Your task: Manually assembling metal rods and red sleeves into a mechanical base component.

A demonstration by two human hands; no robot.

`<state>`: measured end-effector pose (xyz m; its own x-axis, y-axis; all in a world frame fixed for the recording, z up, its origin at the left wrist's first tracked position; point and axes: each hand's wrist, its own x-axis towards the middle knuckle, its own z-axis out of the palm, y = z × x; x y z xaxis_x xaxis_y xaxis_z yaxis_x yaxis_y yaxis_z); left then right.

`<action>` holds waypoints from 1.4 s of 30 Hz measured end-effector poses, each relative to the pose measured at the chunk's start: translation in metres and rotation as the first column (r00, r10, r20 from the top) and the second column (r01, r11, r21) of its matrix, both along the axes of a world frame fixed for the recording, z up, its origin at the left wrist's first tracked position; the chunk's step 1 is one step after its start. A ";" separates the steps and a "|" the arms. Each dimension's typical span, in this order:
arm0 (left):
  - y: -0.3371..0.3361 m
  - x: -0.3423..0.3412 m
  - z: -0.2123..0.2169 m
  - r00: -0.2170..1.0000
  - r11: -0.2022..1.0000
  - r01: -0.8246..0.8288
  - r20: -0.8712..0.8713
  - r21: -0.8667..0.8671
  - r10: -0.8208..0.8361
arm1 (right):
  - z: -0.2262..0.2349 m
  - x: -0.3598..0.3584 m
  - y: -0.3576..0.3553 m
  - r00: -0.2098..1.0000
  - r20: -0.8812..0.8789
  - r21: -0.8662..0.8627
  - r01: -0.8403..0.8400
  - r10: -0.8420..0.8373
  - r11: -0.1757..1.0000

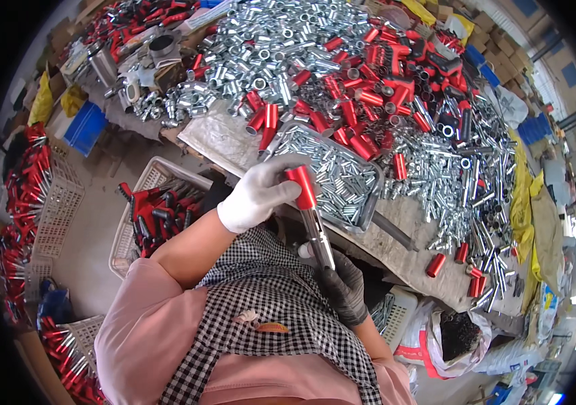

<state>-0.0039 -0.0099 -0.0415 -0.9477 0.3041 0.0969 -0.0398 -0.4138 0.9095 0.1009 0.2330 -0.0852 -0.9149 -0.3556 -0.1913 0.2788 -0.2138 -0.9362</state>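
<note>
My left hand [257, 196], in a white glove, is closed around a red metal sleeve [304, 189] in front of my apron. The sleeve sits at the upper end of a slotted silver metal tube [319, 239], which slants down to the right. Wrapped round the tube's lower end is my right hand [343, 289], in a dark grey glove; some of its fingers are hidden. Just beyond the sleeve, a metal tray [371, 209] holds many small silver pins. Several loose red sleeves [270, 116] stand and lie beside the tray.
Heaped silver fittings [281, 50] and black-and-red tool parts [430, 61] cover much of the table. A crate of red-and-black handles [120, 253] stands at left. Blue bin [87, 128], white crates [58, 202] and an open sack [430, 351] surround the table. A dark bar [396, 231] lies near its edge.
</note>
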 end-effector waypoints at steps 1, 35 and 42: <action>-0.003 0.002 -0.001 1.000 1.000 0.020 -0.001 0.015 -0.020 | 0.002 -0.001 -0.005 1.000 0.005 0.003 -0.011 0.011 1.000; -0.031 0.067 -0.031 0.827 0.956 0.263 0.481 0.129 -0.292 | 0.040 -0.296 -0.056 0.348 -0.606 0.709 0.644 0.715 0.287; -0.036 0.056 -0.020 0.927 0.945 0.225 0.349 -0.235 -0.134 | 0.076 -0.176 -0.041 0.858 -0.508 0.121 0.161 -0.078 0.980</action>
